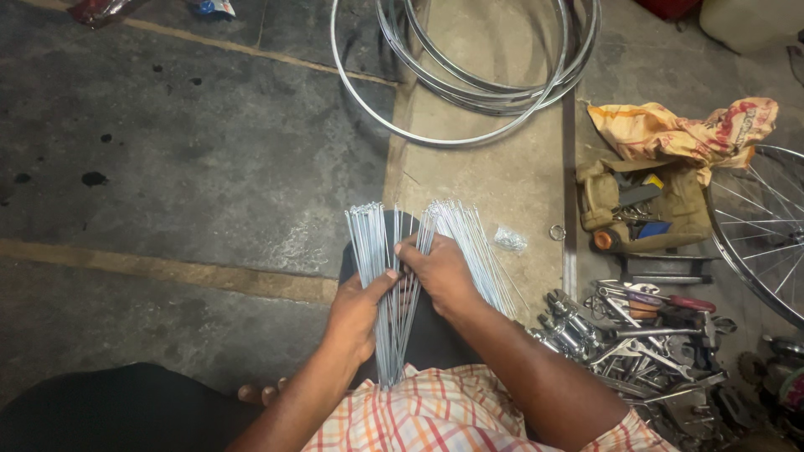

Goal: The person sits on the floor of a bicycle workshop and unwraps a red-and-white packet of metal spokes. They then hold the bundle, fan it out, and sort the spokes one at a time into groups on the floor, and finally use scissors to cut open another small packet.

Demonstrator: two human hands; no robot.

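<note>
- Both hands were clamped on a fanned bundle of spokes [394, 276]: left hand [356, 310] low, right hand [440, 268] parting strands
- Bare rims [469, 92] lay beyond; loose tools [636, 335] rightward
- Splitting evenly called for a firm lower grip

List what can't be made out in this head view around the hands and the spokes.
- Spoke bundle: lower ends hidden behind the checked shirt.
- Left hand and right hand: palms and most fingertips hidden by the spokes.
- Spoked wheel: cut off by the right edge.
- Stacked rims: tops cut off by the upper edge.
- Small plastic bag: contents too small to tell.
- Tool pile: tangled and dim, single tools unclear.
</note>
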